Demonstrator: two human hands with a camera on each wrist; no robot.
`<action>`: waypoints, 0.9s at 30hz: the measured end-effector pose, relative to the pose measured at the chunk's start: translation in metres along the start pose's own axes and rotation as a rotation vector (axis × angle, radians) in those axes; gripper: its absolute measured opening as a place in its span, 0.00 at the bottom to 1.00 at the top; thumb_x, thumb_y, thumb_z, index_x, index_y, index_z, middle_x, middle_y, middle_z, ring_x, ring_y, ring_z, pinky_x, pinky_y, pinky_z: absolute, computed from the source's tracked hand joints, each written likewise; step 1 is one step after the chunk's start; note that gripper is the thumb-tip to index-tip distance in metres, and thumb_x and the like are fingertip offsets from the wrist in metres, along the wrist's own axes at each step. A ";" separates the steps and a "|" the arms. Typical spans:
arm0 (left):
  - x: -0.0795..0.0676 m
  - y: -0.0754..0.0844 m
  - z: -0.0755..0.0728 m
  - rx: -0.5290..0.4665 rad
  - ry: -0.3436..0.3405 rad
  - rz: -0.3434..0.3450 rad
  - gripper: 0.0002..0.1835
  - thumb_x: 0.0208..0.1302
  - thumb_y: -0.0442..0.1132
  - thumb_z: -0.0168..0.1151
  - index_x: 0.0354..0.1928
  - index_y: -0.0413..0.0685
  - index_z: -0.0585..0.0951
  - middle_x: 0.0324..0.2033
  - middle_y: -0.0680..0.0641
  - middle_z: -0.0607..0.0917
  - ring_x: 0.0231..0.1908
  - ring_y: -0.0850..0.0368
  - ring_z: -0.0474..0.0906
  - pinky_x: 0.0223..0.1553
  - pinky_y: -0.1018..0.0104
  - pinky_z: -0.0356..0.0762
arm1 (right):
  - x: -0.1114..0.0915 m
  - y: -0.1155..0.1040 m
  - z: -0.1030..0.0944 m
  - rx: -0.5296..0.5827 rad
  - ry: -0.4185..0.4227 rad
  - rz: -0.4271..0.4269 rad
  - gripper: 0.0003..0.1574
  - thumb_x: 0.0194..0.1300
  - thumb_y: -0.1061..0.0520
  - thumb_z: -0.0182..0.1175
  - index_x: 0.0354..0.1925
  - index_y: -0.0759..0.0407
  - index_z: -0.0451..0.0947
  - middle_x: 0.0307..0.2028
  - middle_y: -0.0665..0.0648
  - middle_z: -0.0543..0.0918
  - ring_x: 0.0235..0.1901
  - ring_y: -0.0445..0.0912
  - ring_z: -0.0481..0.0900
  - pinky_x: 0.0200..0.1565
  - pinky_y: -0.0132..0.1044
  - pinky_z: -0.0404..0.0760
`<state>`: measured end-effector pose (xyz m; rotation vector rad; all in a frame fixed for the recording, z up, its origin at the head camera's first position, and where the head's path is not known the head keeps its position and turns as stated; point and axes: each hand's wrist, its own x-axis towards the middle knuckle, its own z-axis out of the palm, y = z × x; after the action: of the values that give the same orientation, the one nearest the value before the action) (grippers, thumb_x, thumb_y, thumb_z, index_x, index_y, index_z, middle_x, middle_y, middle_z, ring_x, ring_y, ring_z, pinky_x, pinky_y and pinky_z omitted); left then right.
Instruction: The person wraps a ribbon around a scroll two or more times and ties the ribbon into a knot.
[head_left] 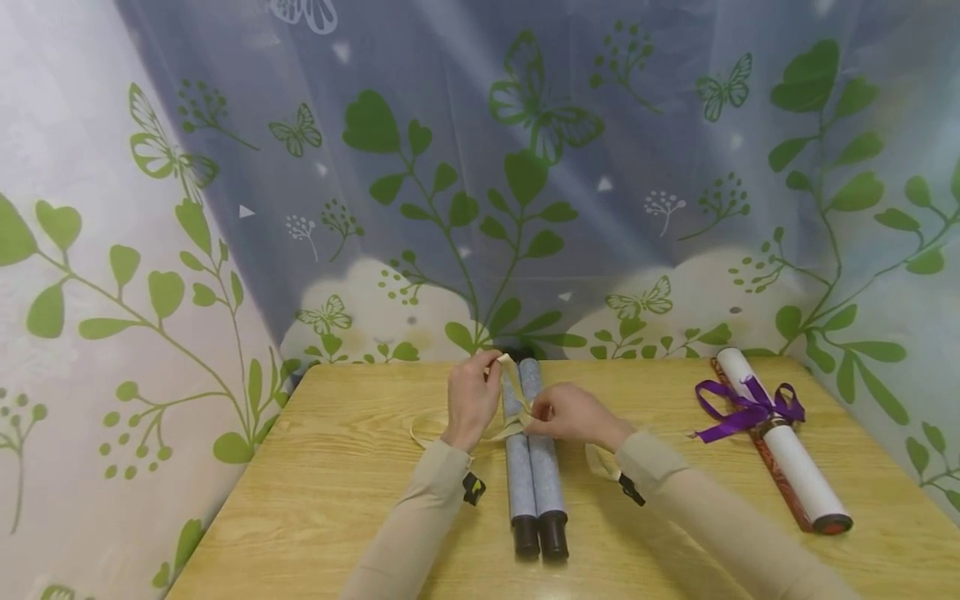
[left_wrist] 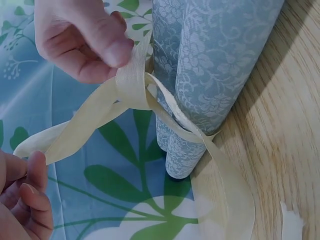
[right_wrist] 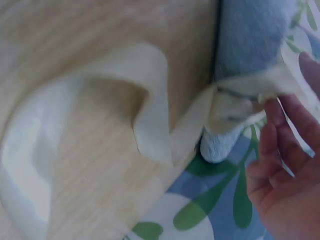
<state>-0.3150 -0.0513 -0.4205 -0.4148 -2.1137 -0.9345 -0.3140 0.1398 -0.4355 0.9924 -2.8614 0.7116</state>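
Note:
Two scrolls (head_left: 545, 479) in pale blue floral cloth, with dark end knobs, lie side by side on the table. A cream ribbon (left_wrist: 132, 86) circles them towards their far end and is crossed into a loop above them. My left hand (head_left: 472, 396), raised at the far left of the scrolls, pinches one stretch of the ribbon between thumb and finger. My right hand (head_left: 576, 414), over the right scroll, pinches the ribbon near the crossing; the right wrist view shows its fingertips on the band. Loose ribbon trails onto the table on both sides.
To the right, a white scroll (head_left: 806, 471) lies against a red patterned one (head_left: 780, 479), tied with a purple ribbon bow (head_left: 738, 417). The wooden table (head_left: 337, 500) meets a leaf-and-butterfly printed curtain (head_left: 465, 167) at the back and sides.

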 end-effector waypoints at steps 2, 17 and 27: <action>0.000 0.000 0.000 -0.001 -0.003 0.001 0.06 0.63 0.31 0.62 0.37 0.42 0.88 0.30 0.46 0.89 0.23 0.57 0.82 0.25 0.68 0.78 | 0.000 0.000 0.004 0.010 0.015 -0.010 0.11 0.63 0.48 0.66 0.25 0.48 0.82 0.21 0.43 0.79 0.20 0.36 0.71 0.26 0.32 0.72; -0.002 -0.001 0.002 -0.009 -0.013 0.000 0.07 0.62 0.31 0.63 0.38 0.43 0.88 0.30 0.46 0.89 0.22 0.58 0.82 0.25 0.69 0.77 | 0.000 0.026 0.002 0.413 -0.083 0.302 0.29 0.70 0.58 0.58 0.63 0.73 0.67 0.26 0.61 0.84 0.23 0.55 0.84 0.28 0.43 0.82; -0.002 -0.002 0.000 -0.010 -0.030 -0.003 0.07 0.65 0.32 0.61 0.37 0.43 0.88 0.30 0.46 0.89 0.20 0.59 0.79 0.23 0.72 0.73 | 0.008 0.037 0.001 0.495 -0.145 0.364 0.12 0.68 0.59 0.57 0.38 0.66 0.84 0.16 0.51 0.73 0.14 0.39 0.65 0.19 0.33 0.64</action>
<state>-0.3153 -0.0526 -0.4231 -0.4336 -2.1378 -0.9462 -0.3425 0.1604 -0.4504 0.5598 -3.0982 1.4892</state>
